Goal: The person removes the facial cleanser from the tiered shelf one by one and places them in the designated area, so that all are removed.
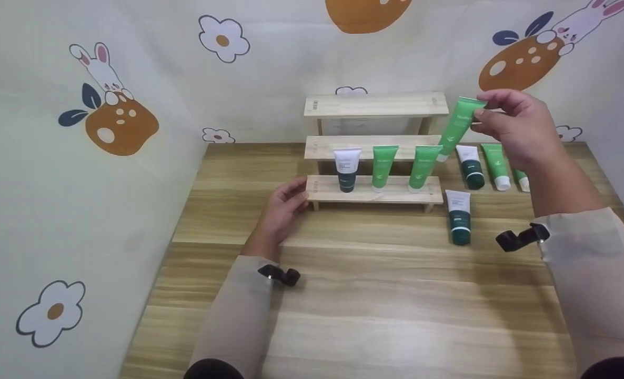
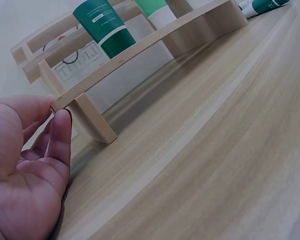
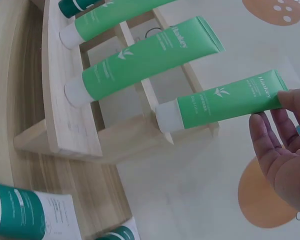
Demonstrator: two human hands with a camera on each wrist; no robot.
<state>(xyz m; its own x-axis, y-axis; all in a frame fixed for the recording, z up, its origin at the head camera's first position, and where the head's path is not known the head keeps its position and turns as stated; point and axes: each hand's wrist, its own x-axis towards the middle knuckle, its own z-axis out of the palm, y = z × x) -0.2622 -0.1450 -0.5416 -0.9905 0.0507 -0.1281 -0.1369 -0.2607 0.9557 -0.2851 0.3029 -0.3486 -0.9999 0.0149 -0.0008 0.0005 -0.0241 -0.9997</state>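
Observation:
A three-tier wooden rack (image 1: pixel 375 197) stands against the back wall. My left hand (image 1: pixel 284 208) pinches the left end of its lowest shelf between thumb and fingers, as the left wrist view shows. On that shelf a white and dark green tube (image 1: pixel 347 168) and two green tubes (image 1: pixel 384 168) stand upright on their caps. My right hand (image 1: pixel 522 126) pinches another green tube (image 1: pixel 456 126) by its flat crimped end, white cap down and tilted. This held tube (image 3: pixel 230 102) is in the air near the right end of the middle shelf (image 1: pixel 362 146).
Right of the rack, a white and dark green tube (image 1: pixel 470 167) and green tubes (image 1: pixel 496 167) lie on the wooden table (image 1: pixel 370 310). Another white and dark green tube (image 1: pixel 459 217) lies nearer. Patterned walls (image 1: pixel 149 63) enclose the back and sides.

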